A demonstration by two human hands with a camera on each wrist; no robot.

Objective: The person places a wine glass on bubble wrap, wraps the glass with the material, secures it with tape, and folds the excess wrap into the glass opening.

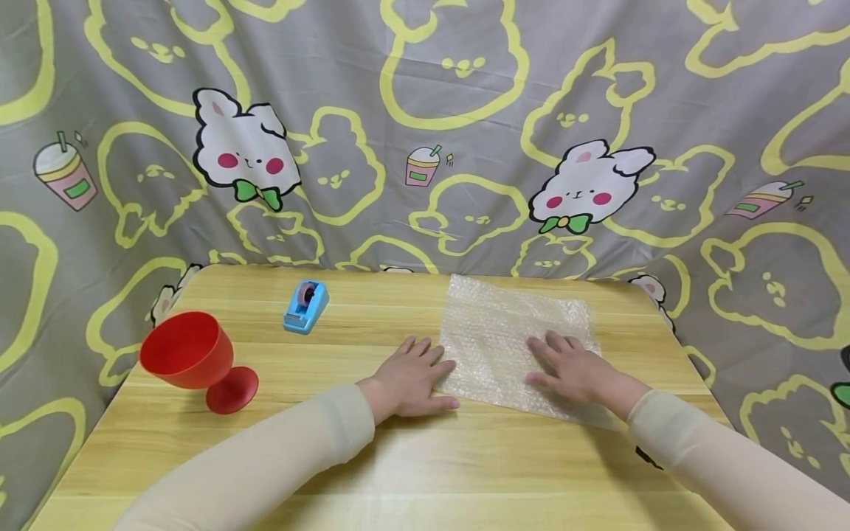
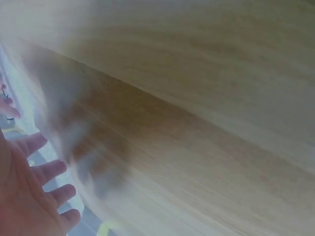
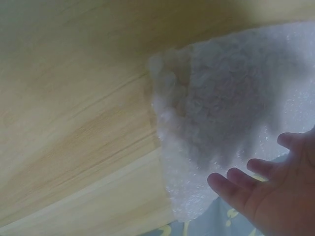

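Observation:
A sheet of clear bubble wrap (image 1: 491, 332) lies flat on the right half of the wooden table. My right hand (image 1: 569, 369) is over its right part, fingers spread and pointing away from me; the right wrist view shows this hand (image 3: 270, 187) above the bubble wrap (image 3: 221, 98) with its shadow falling on it. My left hand (image 1: 412, 377) is by the sheet's left edge, palm down, fingers apart. In the left wrist view the left hand (image 2: 29, 191) appears at the lower left with nothing in it.
A red plastic goblet (image 1: 189, 354) stands at the table's left side. Behind it, toward the back, sits a blue tape dispenser (image 1: 307, 306) with a roll of tape. A grey cartoon-print curtain (image 1: 358, 184) borders the wooden table (image 1: 451, 472) at the back and sides.

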